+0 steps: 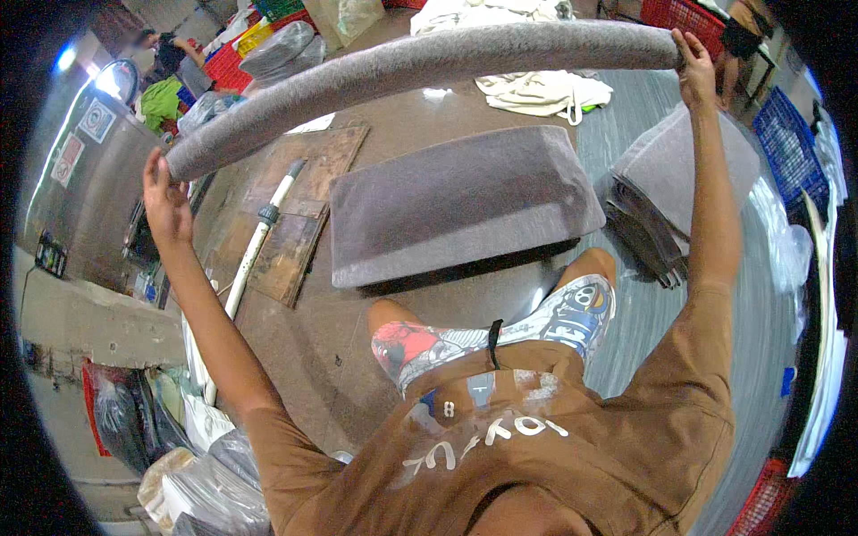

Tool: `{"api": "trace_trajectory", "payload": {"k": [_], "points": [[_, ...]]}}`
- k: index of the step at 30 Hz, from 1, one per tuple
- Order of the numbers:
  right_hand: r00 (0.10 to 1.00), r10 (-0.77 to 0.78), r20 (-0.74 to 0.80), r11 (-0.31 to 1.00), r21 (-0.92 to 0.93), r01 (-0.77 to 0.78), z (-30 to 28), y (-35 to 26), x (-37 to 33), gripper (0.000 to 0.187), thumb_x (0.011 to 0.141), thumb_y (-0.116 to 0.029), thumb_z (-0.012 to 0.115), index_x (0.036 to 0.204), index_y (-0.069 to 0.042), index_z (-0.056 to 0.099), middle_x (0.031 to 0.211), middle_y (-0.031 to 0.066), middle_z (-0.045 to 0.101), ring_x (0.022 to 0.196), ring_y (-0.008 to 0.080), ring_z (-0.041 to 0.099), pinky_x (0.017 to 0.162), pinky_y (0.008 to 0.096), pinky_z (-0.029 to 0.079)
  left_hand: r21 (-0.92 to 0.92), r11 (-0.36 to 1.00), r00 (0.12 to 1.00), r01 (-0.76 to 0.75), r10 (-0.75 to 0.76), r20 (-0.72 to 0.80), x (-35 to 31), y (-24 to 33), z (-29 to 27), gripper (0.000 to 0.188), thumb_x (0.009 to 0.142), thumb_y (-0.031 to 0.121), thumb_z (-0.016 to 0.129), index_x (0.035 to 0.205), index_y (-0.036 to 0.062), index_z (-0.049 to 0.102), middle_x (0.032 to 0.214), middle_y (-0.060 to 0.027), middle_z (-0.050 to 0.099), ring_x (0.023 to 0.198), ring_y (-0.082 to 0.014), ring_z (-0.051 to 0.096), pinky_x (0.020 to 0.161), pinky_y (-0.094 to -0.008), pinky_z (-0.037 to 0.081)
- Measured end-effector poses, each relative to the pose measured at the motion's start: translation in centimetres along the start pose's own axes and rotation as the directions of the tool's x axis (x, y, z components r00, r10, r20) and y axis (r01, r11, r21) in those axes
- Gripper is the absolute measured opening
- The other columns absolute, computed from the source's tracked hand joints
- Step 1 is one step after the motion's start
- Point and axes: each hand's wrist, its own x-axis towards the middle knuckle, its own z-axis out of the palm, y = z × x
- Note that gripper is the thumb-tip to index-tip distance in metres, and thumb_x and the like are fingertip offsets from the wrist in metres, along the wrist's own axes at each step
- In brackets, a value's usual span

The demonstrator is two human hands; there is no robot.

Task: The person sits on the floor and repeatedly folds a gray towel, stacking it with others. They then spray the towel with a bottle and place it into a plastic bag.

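Observation:
A long grey plush towel (429, 67) is stretched out in front of me, bowed across the far side of the view. My left hand (168, 201) grips its left end, and my right hand (697, 73) pinches its right end, higher up. Both arms are reaching forward, wide apart. Nearer to me, in front of my knees, lies a thick folded stack of grey plush cloth (460, 201), apart from both hands. More folded grey cloths (679, 174) lie under my right forearm, fanned at the near edge.
Left of the stack lie a worn wooden board (299, 214) and a white pole (248, 255). White cloth (541, 91) sits beyond the stack. A blue crate (788, 147) stands far right. Plastic-wrapped bundles (214, 482) are near left. Other people (167, 52) are in the background.

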Motion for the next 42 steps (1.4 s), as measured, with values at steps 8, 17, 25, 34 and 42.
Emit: {"api": "trace_trajectory", "payload": {"k": [8,17,25,34,42], "points": [[0.946,0.311,-0.091,0.937,-0.140,-0.321,-4.0,14.2,-21.7,0.062,0.074,-0.023,0.070,0.125,-0.003,0.040,0.096,0.0051,0.058,0.081,0.0128,0.054,0.072,0.0254,0.042,0.070,0.914,0.916,0.401,-0.402,0.005,-13.9,-21.1,-7.8,0.037,0.081,0.011,0.059,0.116,0.0076,0.047,0.108,-0.0049,0.054,0.096,-0.0168,0.053,0.082,-0.0277,0.043],[0.698,0.715,0.039,0.632,-0.463,-0.622,-8.5,21.5,-30.4,0.033,0.074,-0.026,0.069,0.092,0.000,0.063,0.083,0.0071,0.064,0.074,0.0125,0.058,0.066,0.0274,0.046,0.480,0.459,0.610,0.748,-0.761,-0.223,-22.9,-30.6,-5.8,0.037,0.080,0.032,0.061,0.104,0.0039,0.056,0.094,-0.0072,0.060,0.082,-0.0189,0.053,0.063,-0.0308,0.040],[0.823,0.567,0.027,0.696,-0.550,-0.461,-10.2,23.2,-28.0,0.030,0.076,-0.032,0.068,0.071,-0.005,0.056,0.063,-0.0005,0.054,0.057,0.0102,0.049,0.051,0.0267,0.038,0.470,0.534,0.669,0.703,-0.720,-0.182,-22.3,-31.9,-6.7,0.032,0.083,0.030,0.058,0.103,0.0051,0.060,0.095,-0.0065,0.061,0.089,-0.0189,0.053,0.066,-0.0357,0.040],[0.492,0.865,0.097,0.478,-0.455,-0.751,-9.0,19.4,-30.0,0.032,0.080,-0.039,0.063,0.080,-0.011,0.048,0.059,-0.0021,0.048,0.052,0.0118,0.050,0.046,0.0250,0.035,0.166,0.340,0.365,0.926,-0.917,-0.161,-25.7,-31.7,-6.1,0.044,0.083,0.038,0.059,0.110,0.0047,0.050,0.112,-0.0106,0.052,0.101,-0.0271,0.049,0.072,-0.0413,0.050],[0.827,0.542,0.149,0.839,-0.153,-0.522,-3.4,8.3,-20.3,0.027,0.079,-0.035,0.063,0.077,-0.008,0.058,0.068,-0.0002,0.054,0.054,0.0095,0.046,0.051,0.0222,0.036,-0.098,0.832,0.831,0.547,-0.553,-0.057,-15.7,-19.7,-4.5,0.028,0.088,0.024,0.054,0.101,-0.0001,0.054,0.097,-0.0111,0.060,0.088,-0.0225,0.058,0.073,-0.0391,0.052]]}}
